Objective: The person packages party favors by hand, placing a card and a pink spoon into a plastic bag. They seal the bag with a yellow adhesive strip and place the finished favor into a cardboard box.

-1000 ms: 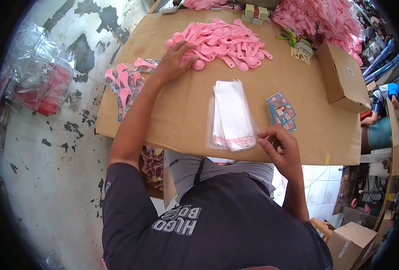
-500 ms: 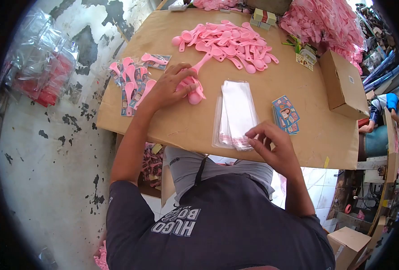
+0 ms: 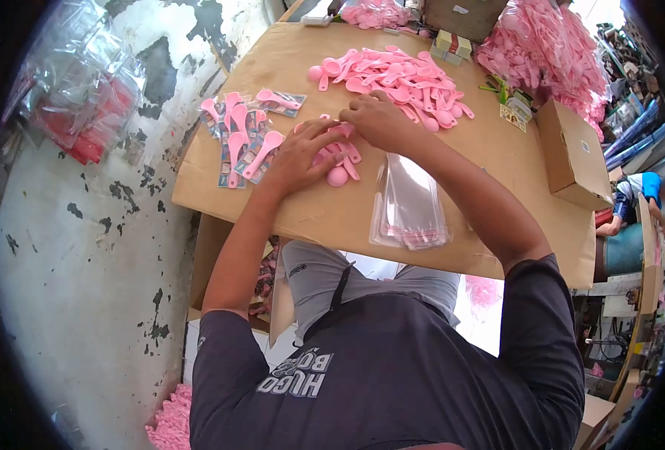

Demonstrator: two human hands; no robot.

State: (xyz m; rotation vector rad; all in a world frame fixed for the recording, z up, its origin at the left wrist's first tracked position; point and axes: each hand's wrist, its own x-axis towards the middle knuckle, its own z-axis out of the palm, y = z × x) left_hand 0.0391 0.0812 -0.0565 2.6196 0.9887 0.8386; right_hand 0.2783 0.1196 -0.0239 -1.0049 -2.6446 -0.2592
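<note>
My left hand lies curled over a small cluster of pink measuring spoons, gripping them against the table. Close beside it, the bent fingers of my right hand pinch down at the upper end of that cluster; my hands hide much of the contact. Just beyond spreads a large loose pile of pink spoons. To the left, several pink spoons rest on printed cards in clear packaging. A stack of clear plastic bags lies below my right forearm, which covers the spot of the printed cards.
An open cardboard box stands at the table's right edge. Behind it are large bags of pink spoons and small yellow stacks. Green-handled cutters lie nearby. Another person sits far right. Plastic packaging is at left.
My right hand has moved from the clear bags up and left to the spoons beside my left hand. My left hand stays over the cluster. The view has shifted slightly.
</note>
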